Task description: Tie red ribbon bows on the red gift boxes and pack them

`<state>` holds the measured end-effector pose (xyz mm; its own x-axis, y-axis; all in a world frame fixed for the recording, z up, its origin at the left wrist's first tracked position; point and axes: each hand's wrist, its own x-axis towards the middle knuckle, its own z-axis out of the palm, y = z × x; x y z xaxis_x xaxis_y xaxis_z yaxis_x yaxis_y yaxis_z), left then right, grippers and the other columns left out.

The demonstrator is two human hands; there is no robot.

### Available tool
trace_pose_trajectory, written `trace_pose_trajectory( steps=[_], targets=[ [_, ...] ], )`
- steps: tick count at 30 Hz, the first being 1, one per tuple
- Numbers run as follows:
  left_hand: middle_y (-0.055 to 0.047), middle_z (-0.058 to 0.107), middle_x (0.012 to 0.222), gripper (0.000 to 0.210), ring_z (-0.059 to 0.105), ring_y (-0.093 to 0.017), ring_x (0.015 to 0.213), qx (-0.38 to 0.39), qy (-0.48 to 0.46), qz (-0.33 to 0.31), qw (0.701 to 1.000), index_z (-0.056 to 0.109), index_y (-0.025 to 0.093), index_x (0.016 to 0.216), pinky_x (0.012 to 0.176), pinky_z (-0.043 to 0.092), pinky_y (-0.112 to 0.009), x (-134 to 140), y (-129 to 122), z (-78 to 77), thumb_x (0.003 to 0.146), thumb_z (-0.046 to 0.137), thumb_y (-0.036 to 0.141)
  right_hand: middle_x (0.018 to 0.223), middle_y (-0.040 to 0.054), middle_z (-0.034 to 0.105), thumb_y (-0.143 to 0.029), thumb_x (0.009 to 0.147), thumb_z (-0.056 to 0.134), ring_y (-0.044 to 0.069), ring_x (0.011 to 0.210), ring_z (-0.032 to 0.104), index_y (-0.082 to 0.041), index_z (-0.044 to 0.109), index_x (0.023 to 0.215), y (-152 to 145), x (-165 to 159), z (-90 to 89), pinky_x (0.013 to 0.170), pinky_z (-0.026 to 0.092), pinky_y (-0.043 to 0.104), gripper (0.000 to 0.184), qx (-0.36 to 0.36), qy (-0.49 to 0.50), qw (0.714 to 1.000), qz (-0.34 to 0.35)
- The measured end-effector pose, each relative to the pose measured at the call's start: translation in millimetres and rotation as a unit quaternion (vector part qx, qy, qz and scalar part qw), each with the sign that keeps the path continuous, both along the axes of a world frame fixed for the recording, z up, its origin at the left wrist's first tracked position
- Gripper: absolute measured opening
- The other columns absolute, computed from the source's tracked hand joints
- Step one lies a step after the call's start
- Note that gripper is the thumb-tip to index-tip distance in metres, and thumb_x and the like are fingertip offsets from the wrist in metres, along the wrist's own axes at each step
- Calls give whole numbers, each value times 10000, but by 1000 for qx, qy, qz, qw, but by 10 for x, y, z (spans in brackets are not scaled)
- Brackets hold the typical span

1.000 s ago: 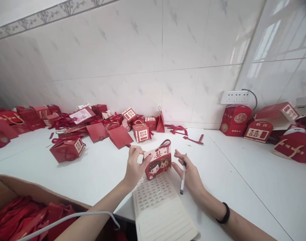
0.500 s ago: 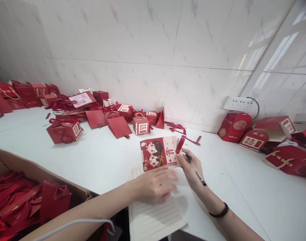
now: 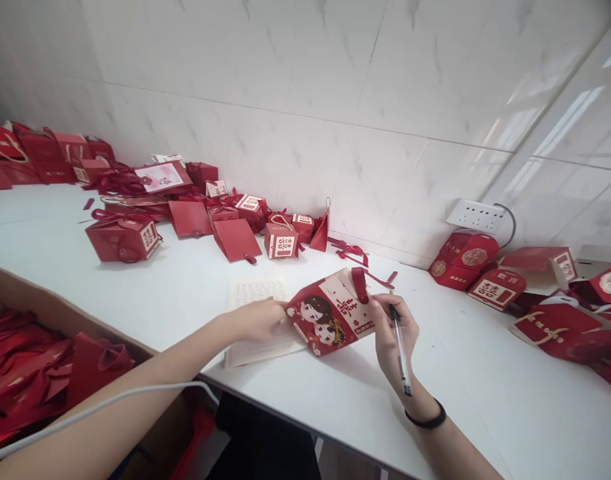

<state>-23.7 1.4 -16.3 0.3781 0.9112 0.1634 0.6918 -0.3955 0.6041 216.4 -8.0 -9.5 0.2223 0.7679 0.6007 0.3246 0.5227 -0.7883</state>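
My right hand [image 3: 395, 327] is closed on a flattened-looking red gift box [image 3: 323, 317], its thumb by the dark red ribbon loop [image 3: 359, 285]. Two cartoon figures and a cream panel with red characters show on the box. A clear-barrelled pen with black parts [image 3: 401, 353] also sits in that hand, slanting down along the palm. Over an open lined notebook [image 3: 258, 291] lies my left hand [image 3: 260, 321], fingers bent together against the left corner of the box. Its fingertips are hidden there, so what they grip is unclear.
Red gift boxes and ribbons [image 3: 195, 213] lie along the wall. More red boxes [image 3: 490, 287] stand at the right below a white power strip [image 3: 478, 215]. A cardboard carton [image 3: 150, 353] of red pieces is at lower left; a white cable [image 3: 135, 392] crosses my left forearm.
The notebook has slid back and left, away from the front edge. My left hand has moved left onto it. The box in my right hand has tilted and come slightly right.
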Motion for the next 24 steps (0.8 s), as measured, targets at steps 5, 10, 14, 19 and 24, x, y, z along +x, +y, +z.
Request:
trace_pose_trajectory(
  steps=[5,10,14,19,24],
  targets=[
    [-43,645,923,240,602,-209,886,121,-92,111,982,613,198,829,850,453,-334,-2,93,37,681,437,128,625,0,547,-416,794,563,144,565,488,-190,570,766,-23,36,21,537,379,261,227,57,-39,997,-24],
    [-80,598,959,191,574,-187,928,202,-301,55,930,541,167,901,831,471,-335,174,-75,124,802,382,203,654,11,586,-331,822,564,140,553,529,-199,574,800,-46,10,26,513,412,258,134,115,-111,987,6],
    [-83,579,947,258,577,-174,827,185,-310,-72,930,481,153,1031,723,503,-312,378,-304,188,795,465,253,808,37,622,-220,802,611,155,644,585,-213,556,972,-51,-69,-19,482,450,247,178,238,-193,950,57],
    [-47,542,908,184,558,-126,795,260,-280,-30,924,469,162,982,633,505,-226,532,-403,311,800,493,170,884,41,612,-78,793,593,164,799,605,-219,521,1051,-87,-115,-77,595,509,262,303,289,-153,937,119],
    [-24,534,870,151,558,-119,819,356,-249,-68,898,460,184,944,683,512,-236,564,-446,431,810,486,119,788,15,593,-88,811,572,132,668,582,-211,524,1064,-177,-150,-65,518,477,226,285,275,-134,945,119]
  ],
)
